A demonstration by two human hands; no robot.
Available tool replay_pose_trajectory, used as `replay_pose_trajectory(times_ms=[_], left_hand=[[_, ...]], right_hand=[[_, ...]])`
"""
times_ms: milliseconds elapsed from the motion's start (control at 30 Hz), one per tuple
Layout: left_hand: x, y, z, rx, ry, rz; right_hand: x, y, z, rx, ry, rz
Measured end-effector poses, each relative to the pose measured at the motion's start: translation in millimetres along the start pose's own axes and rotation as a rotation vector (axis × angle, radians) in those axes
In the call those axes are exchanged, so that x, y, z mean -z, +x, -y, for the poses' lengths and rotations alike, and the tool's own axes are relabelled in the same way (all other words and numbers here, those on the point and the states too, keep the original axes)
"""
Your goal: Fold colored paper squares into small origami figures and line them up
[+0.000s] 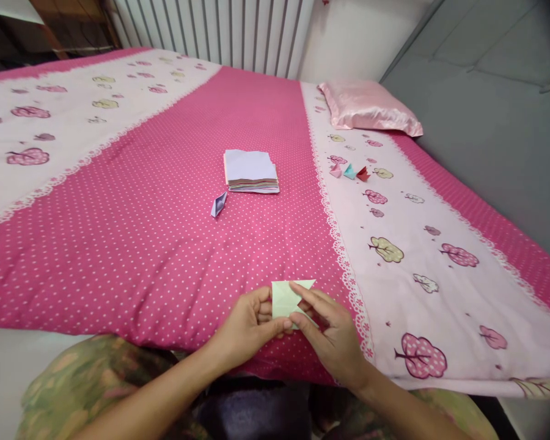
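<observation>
A pale green piece of folded paper (284, 297) is held between both hands, just above the near edge of the bed. My left hand (250, 321) grips its left side, thumb on the lower edge and fingers curled behind. My right hand (327, 324) pinches the right side, with its index finger on the upper part and thumb at the lower edge. Two points stick out at the paper's right, with a notch between them. The fingers behind the paper are partly hidden.
A stack of square paper (251, 166) lies on the pink dotted bedspread (165, 244), with a purple folded paper boat (219, 205) beside it. Three small folded papers, pink (336, 170), blue (349, 172) and red (363, 174), sit at right. A pink pillow (369, 107) lies beyond.
</observation>
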State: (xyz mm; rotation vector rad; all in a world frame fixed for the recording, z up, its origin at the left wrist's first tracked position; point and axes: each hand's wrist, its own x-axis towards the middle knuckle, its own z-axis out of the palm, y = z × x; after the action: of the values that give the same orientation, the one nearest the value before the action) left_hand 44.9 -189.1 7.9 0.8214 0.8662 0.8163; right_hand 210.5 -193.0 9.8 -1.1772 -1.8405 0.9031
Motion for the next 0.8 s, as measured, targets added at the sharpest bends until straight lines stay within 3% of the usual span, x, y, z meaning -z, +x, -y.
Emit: replay_pose_trajectory(times_ms=[100,300,600,800], left_hand=[[1.8,-0.1,-3.7,-0.065,0.038,-0.017],[6.3,-2.9,-16.7,-0.082,0.043,-0.214],[6.3,-2.9,-19.5,0.032,-0.028,-0.246],[6.5,-2.9,-16.0,-0.017,-0.046,-0.252]], right_hand=[[1.6,1.5,-1.2,-0.005,0.015,0.001],[6.4,3.9,-0.9,0.036,0.025,0.065],[6.9,6.6,-4.2,-0.054,0.073,-0.003],[8.0,7.4,-2.0,-0.038,0.060,0.029]])
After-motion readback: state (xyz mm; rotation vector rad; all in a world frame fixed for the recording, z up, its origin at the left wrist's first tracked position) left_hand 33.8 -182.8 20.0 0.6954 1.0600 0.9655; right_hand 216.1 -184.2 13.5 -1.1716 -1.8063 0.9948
